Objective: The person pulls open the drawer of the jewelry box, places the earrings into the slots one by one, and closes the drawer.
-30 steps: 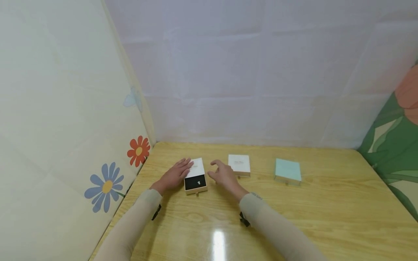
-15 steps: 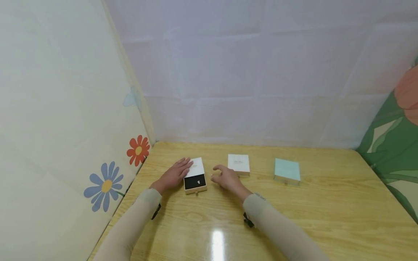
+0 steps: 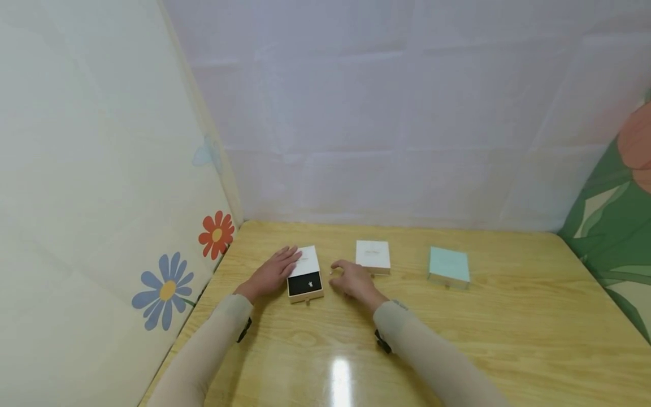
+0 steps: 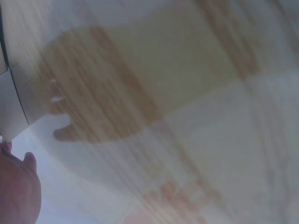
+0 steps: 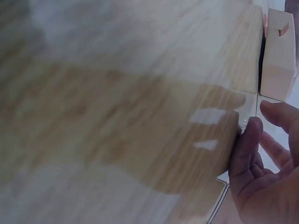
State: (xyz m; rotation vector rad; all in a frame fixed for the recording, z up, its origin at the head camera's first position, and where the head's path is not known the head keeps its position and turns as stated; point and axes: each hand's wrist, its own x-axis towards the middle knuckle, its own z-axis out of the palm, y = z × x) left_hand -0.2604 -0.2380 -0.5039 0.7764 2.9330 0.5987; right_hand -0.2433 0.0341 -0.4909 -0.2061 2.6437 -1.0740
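A white sleeve box [image 3: 308, 260] lies on the wooden table [image 3: 458, 339] with its drawer [image 3: 304, 284] pulled out toward me. The drawer has a black insert with a small pale jewel [image 3: 308, 281] on it. My left hand [image 3: 269, 273] lies flat, its straight fingers touching the left side of the sleeve. My right hand [image 3: 351, 280] hovers low just right of the drawer with its fingers loosely curled and nothing seen in them. In the right wrist view the right hand [image 5: 264, 172] shows thumb and fingers apart, near a beige box end [image 5: 279, 56] with a pull tab.
A second shut white box [image 3: 373, 256] lies just behind my right hand, and a teal box [image 3: 448, 265] lies further right. Padded walls stand close on the left [image 3: 102, 198] and at the back [image 3: 386, 130]. A leaf-patterned panel [image 3: 615, 226] borders the right.
My right hand has sunk toward the table and drawn slightly nearer, with its fingers curling in a little. The left hand and all three boxes have stayed put.
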